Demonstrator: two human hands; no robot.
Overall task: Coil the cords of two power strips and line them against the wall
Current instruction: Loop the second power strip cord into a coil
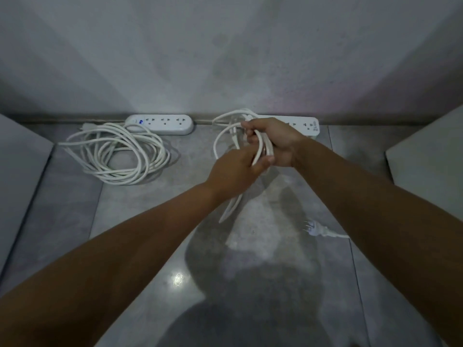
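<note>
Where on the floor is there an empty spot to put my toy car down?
Bare floor lies between the coiled cord and the left hand, and in front of that coil toward the camera. It is crowded where both hands wind the second cord, and by the plug lying under the right arm.

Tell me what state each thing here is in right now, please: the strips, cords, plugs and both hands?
Left power strip: flat on the floor, against the wall.
Left cord: lying in a loose coil on the floor.
Right power strip: against the wall, partly hidden by the hand.
Right cord: half coiled, loops held up.
Plug: loose on the floor.
Right hand: closed around the loops.
Left hand: gripping the cord.
</note>
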